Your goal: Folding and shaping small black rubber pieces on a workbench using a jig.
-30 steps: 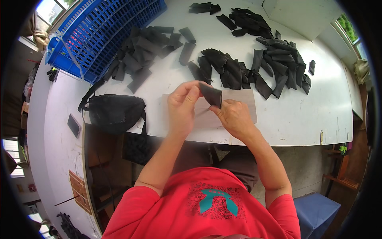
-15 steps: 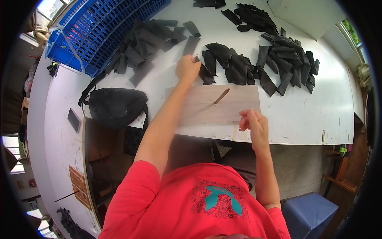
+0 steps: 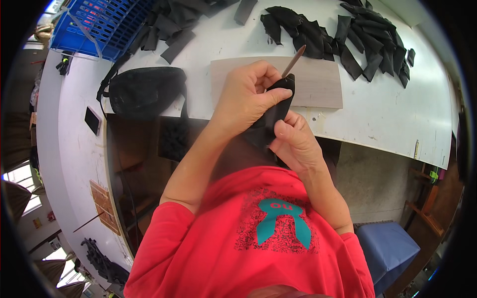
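Observation:
My left hand (image 3: 248,97) pinches the upper end of a black fabric strip (image 3: 273,111) near the front edge of the white table (image 3: 397,114). My right hand (image 3: 293,141) grips the lower end of the same strip. A thin brown stick (image 3: 293,61) pokes up from behind the left fingers, above a light wooden board (image 3: 323,87) lying flat on the table. Which hand holds the stick is hidden.
A pile of black fabric pieces (image 3: 348,37) lies beyond the board. More black pieces (image 3: 174,27) spill by a blue plastic crate (image 3: 94,22) at the far left. A black bag (image 3: 144,92) sits left of my hands. A blue stool (image 3: 390,248) stands below right.
My left hand came back from the black pile with a strip, and both hands now meet on it close to my body. The stick rose off the board.

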A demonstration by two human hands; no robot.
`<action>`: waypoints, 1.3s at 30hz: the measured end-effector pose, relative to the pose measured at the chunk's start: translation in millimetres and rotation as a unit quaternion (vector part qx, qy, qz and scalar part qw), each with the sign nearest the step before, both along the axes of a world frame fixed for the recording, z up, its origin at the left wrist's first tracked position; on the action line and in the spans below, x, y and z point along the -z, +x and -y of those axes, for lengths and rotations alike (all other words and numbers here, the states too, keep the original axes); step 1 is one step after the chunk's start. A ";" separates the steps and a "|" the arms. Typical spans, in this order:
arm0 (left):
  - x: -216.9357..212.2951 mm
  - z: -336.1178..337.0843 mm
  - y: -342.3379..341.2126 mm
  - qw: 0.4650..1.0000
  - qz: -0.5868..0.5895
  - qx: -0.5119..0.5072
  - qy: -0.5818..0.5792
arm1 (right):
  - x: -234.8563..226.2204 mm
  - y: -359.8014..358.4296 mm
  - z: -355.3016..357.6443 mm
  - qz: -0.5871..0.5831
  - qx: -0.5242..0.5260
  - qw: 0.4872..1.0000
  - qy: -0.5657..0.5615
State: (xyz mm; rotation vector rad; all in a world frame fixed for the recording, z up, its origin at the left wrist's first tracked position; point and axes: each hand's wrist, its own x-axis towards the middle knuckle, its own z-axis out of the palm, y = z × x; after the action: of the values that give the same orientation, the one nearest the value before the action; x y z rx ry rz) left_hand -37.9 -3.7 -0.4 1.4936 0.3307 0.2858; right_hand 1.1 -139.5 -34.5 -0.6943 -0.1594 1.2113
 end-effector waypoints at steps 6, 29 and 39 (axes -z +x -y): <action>12.8 18.5 -13.1 0.986 0.039 -0.077 -0.140 | 0.4 2.1 14.5 -0.019 0.137 0.989 -0.045; 25.2 48.8 -40.4 0.995 -0.064 -0.072 0.027 | -17.3 6.9 30.4 0.579 0.176 0.769 -0.206; 32.9 59.5 -27.6 0.971 -0.015 -0.225 0.074 | 7.9 7.0 12.8 0.629 0.250 0.689 -0.259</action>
State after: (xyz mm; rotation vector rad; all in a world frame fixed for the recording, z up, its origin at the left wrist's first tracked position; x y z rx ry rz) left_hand -65.5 -63.2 -33.3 1.5590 0.6863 0.6610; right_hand 8.1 -152.3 -42.4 -1.8730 -0.7286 0.0268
